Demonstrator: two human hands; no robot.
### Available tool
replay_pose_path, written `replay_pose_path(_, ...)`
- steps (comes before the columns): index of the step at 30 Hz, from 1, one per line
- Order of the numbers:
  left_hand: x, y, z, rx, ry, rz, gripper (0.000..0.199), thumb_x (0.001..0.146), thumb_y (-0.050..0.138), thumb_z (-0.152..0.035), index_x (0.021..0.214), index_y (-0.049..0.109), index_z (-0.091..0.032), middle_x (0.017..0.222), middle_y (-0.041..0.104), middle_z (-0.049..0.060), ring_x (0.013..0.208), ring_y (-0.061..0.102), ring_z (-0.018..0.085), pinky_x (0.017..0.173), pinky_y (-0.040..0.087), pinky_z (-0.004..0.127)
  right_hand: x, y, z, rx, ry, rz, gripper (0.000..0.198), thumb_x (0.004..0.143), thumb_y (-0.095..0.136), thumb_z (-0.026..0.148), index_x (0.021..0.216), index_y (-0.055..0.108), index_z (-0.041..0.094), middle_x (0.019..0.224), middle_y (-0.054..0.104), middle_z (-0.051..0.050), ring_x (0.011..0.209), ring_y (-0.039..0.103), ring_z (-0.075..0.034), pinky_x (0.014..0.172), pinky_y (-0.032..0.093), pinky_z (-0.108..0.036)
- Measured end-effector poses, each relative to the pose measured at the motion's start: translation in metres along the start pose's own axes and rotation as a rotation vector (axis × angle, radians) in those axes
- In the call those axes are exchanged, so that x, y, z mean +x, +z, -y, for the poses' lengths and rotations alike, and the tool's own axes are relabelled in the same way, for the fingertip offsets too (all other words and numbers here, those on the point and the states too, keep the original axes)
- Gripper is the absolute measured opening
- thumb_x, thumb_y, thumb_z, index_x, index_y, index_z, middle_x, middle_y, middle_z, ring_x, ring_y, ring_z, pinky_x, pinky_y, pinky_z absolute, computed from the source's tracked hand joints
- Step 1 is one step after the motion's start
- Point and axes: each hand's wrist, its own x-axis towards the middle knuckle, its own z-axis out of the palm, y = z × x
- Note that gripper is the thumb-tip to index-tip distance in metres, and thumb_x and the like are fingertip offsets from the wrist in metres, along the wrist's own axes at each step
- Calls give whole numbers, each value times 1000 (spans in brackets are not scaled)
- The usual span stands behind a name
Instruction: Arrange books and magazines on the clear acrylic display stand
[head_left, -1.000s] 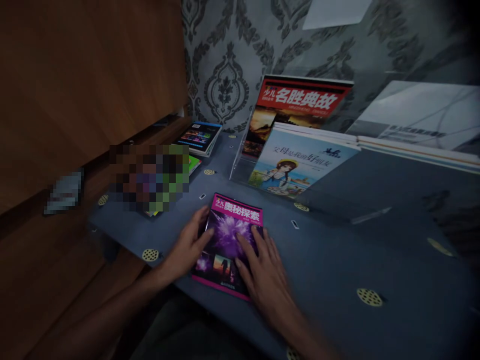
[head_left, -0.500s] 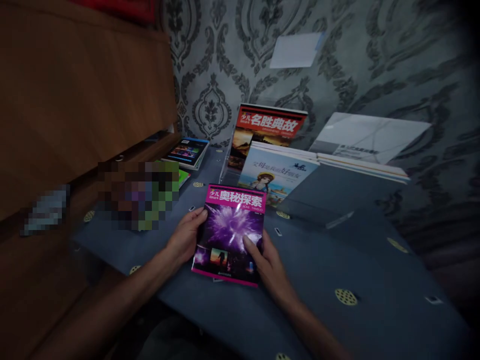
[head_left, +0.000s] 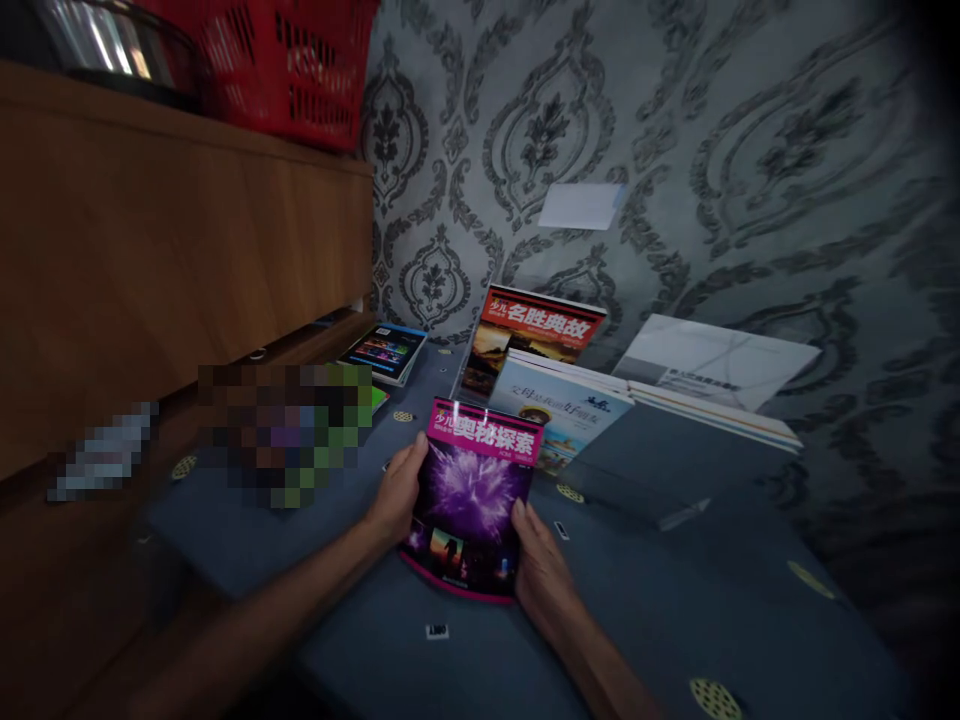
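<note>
A purple book point(head_left: 474, 490) with a pink title band is held above the table, its cover facing me and its lower edge slightly bowed. My left hand point(head_left: 401, 490) is closed on its left edge, thumb along the side. On the right edge, my right hand point(head_left: 541, 565) grips it too, the thumb at the border of the cover and the other fingers partly hidden behind. Just beyond stand a light-blue book point(head_left: 562, 405) with a girl on its cover and a red-topped book point(head_left: 536, 325), both in a clear stand.
More books point(head_left: 720, 400) lean in the stand at right. Dark-covered books point(head_left: 386, 350) lie at the table's back left, near a blurred-out pile point(head_left: 292, 430). A wooden cabinet point(head_left: 187, 230) borders the left, topped by a red basket point(head_left: 300, 70) and metal bowl point(head_left: 124, 45). Patterned wall behind.
The view has tilted upward, bringing the basket and bowl into sight. My right thumb has slid from the cover's face to its right edge, and the book now bends a little.
</note>
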Motion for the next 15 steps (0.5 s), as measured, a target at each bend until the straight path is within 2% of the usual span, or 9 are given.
replay_pose_path(2, 1, -2, 1, 7, -13, -9, 57, 64, 76, -69, 84, 73, -15, 85, 76, 6, 91, 69, 25, 86, 51, 35, -1, 0, 0, 24, 8, -20, 56, 74, 72, 64, 117, 69, 29, 118, 74, -3, 120, 64, -27, 100, 54, -48)
replay_pose_path(8, 3, -7, 4, 26, -14, 43, 56, 69, 73, -68, 88, 75, -15, 90, 77, 7, 97, 68, 26, 91, 50, 36, -4, 1, 5, 125, 28, 38, 58, 72, 76, 61, 119, 70, 28, 126, 71, -4, 124, 61, -27, 102, 52, -46)
replay_pose_path(15, 1, -7, 5, -13, 1, 91, 56, 70, 74, -66, 92, 76, -15, 92, 77, 8, 99, 69, 28, 94, 49, 37, -7, 2, 6, 222, 101, -53, 58, 62, 82, 61, 111, 73, 31, 128, 69, 0, 131, 55, -25, 108, 48, -40)
